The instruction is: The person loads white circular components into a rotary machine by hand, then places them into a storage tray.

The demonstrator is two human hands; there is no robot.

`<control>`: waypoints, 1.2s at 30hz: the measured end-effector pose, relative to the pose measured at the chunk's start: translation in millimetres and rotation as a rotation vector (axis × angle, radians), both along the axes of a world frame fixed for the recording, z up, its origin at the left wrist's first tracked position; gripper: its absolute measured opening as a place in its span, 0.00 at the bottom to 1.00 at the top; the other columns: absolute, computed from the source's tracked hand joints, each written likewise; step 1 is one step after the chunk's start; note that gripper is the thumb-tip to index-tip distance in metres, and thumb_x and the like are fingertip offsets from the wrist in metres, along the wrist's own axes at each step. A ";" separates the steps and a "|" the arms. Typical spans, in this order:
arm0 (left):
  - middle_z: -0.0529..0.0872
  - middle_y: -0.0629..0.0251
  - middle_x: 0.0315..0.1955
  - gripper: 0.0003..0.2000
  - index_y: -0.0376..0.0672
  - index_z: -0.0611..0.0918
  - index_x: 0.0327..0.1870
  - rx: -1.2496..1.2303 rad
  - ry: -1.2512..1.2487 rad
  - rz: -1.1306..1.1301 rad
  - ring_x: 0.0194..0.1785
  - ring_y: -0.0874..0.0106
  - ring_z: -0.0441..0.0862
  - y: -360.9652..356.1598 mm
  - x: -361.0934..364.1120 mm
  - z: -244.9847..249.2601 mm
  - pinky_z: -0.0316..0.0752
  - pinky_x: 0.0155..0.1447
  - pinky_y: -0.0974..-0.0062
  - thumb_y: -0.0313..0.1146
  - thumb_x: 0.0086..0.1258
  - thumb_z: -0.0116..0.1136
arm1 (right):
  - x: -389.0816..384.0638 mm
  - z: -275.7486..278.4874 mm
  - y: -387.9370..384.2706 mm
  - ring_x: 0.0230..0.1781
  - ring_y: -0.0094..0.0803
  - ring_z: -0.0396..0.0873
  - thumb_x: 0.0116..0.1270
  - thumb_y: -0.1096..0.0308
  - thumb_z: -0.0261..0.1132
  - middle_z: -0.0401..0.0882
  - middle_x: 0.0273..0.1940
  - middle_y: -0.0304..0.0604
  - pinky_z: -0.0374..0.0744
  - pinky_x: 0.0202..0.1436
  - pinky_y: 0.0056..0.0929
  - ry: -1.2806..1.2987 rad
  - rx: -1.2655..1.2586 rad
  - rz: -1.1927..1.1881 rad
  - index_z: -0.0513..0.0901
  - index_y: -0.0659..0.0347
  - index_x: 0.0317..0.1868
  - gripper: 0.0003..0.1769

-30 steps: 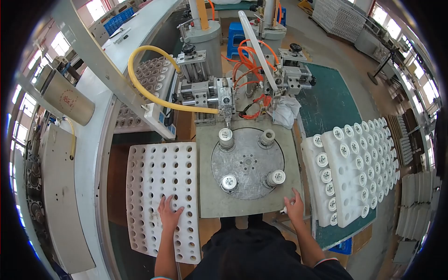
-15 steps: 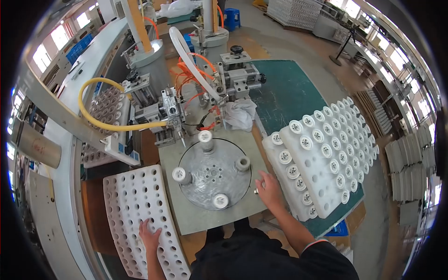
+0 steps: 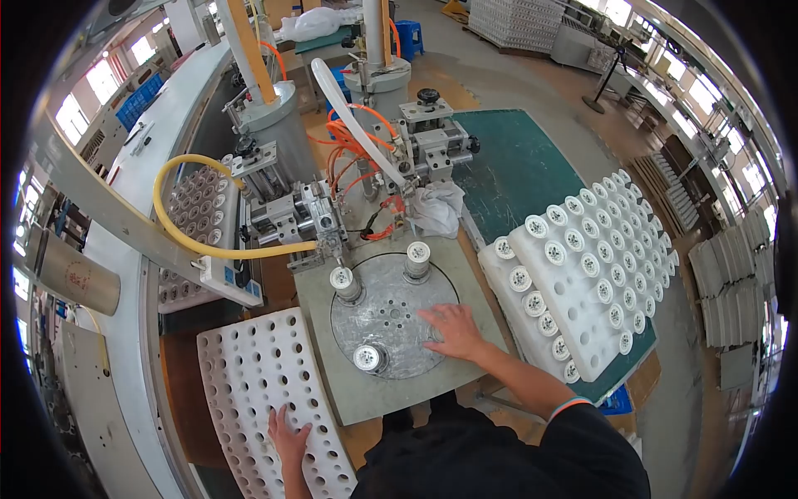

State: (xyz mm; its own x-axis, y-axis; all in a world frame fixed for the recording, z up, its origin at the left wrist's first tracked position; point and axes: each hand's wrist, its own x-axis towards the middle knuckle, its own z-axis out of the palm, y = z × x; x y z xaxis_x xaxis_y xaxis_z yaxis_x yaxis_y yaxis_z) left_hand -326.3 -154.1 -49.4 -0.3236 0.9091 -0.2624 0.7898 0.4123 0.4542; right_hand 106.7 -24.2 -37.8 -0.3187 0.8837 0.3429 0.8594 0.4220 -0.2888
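Note:
My left hand (image 3: 288,438) rests with fingers spread on a white foam tray (image 3: 262,366) full of round holes. My right hand (image 3: 455,333) reaches over the right side of a round metal turntable (image 3: 397,287), its thumb and fingers curved round something it hides. White-topped round parts stand upright in holders: one part (image 3: 368,358) at the turntable's near left, another (image 3: 342,279) at the far left under a nozzle, and a third part (image 3: 418,251) at the back.
Stacked foam trays (image 3: 557,308) of white round parts lean on a green table (image 3: 519,154) at right. A dispensing machine (image 3: 299,216) with a yellow hose (image 3: 212,249) stands behind the turntable. A filled tray (image 3: 199,200) sits at far left.
My right hand has moved left, from the plate's right edge onto the turntable. The turntable has turned, bringing one part under the left nozzle. My left hand remains on the holed tray.

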 end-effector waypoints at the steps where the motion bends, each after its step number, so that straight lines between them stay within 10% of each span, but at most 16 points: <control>1: 0.60 0.52 0.68 0.39 0.49 0.70 0.64 0.002 -0.002 0.001 0.68 0.50 0.58 0.0 0.9 0.0 0.58 0.69 0.56 0.33 0.44 0.72 | 7.0 17.7 0.5 0.51 0.41 0.72 0.52 0.55 0.68 0.77 0.46 0.41 0.64 0.56 0.40 0.023 0.013 -0.051 0.74 0.50 0.59 0.32; 8: 0.63 0.50 0.66 0.39 0.49 0.71 0.64 -0.002 0.011 -0.011 0.67 0.49 0.60 -2.7 -2.7 1.0 0.60 0.68 0.56 0.33 0.44 0.72 | 126.9 135.0 44.8 0.62 0.44 0.64 0.54 0.57 0.68 0.68 0.61 0.44 0.61 0.60 0.44 -0.257 0.312 -0.537 0.72 0.55 0.62 0.34; 17: 0.74 0.53 0.58 0.24 0.41 0.77 0.55 0.175 0.150 -0.129 0.60 0.57 0.73 19.6 18.9 60.7 0.72 0.58 0.62 0.26 0.53 0.65 | 153.2 121.7 56.2 0.61 0.45 0.66 0.59 0.60 0.66 0.68 0.60 0.49 0.67 0.61 0.41 -0.121 -0.013 -0.525 0.67 0.59 0.66 0.34; 24: 0.83 0.59 0.45 0.19 0.41 0.79 0.53 0.204 -0.523 -0.346 0.46 0.68 0.82 83.4 186.6 111.3 0.77 0.45 0.74 0.26 0.59 0.63 | 162.6 142.4 67.6 0.57 0.51 0.71 0.62 0.64 0.64 0.68 0.59 0.53 0.72 0.57 0.43 -0.027 -0.174 -0.445 0.71 0.63 0.59 0.26; 30: 0.75 0.56 0.55 0.33 0.48 0.71 0.63 0.245 -0.318 -0.655 0.59 0.58 0.73 132.8 302.8 58.0 0.74 0.56 0.63 0.36 0.52 0.70 | 129.0 189.5 34.5 0.59 0.49 0.70 0.61 0.63 0.65 0.71 0.56 0.54 0.71 0.59 0.39 0.296 -0.017 -0.337 0.71 0.64 0.58 0.26; 36: 0.74 0.56 0.52 0.30 0.48 0.73 0.58 0.091 -0.234 -0.977 0.57 0.55 0.72 155.4 330.4 21.9 0.73 0.57 0.62 0.33 0.50 0.69 | 74.9 116.0 -14.4 0.57 0.47 0.71 0.58 0.61 0.67 0.72 0.55 0.52 0.70 0.59 0.38 0.449 -0.316 -0.321 0.71 0.63 0.57 0.29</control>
State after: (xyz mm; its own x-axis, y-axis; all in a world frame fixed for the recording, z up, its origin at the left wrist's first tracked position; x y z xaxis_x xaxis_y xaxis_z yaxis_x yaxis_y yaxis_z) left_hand 4.1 1.3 -27.5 0.6249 0.7681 -0.1399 0.6497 -0.4123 0.6386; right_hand 181.6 -38.7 78.2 0.0928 0.9917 0.0886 0.6952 -0.0009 -0.7188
